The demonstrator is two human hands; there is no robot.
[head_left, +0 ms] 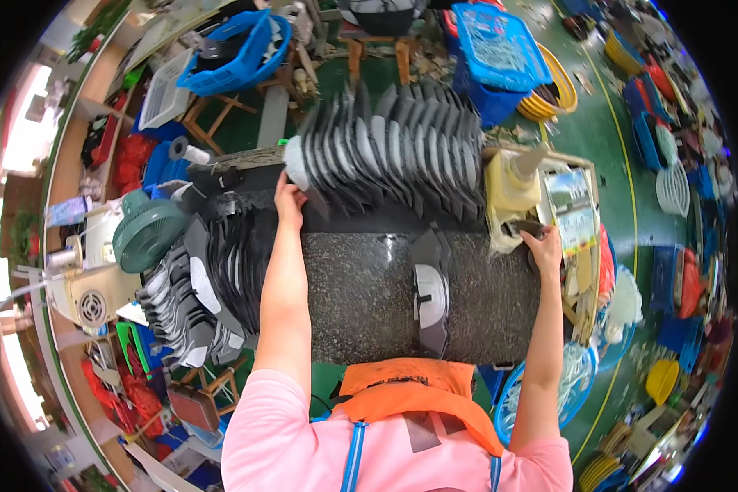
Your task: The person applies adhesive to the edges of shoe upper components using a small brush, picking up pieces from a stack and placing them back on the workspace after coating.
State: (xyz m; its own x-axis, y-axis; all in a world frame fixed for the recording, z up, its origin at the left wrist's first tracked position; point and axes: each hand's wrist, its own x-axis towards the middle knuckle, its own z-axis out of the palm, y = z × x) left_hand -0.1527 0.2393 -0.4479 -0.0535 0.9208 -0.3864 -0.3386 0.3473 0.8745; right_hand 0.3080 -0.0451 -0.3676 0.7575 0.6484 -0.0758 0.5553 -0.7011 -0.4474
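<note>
Grey-and-black pieces (389,152) fan across upper centre, so separate only the leftmost with your left hand (289,201), fingers nearly together at its edge, and steady your right hand (544,244), curled at a dark item (527,226) right of centre, though neither hold is clear.

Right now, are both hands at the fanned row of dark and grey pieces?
No, only the left hand is at the fanned row; the right hand is apart, near the yellow container.
</note>
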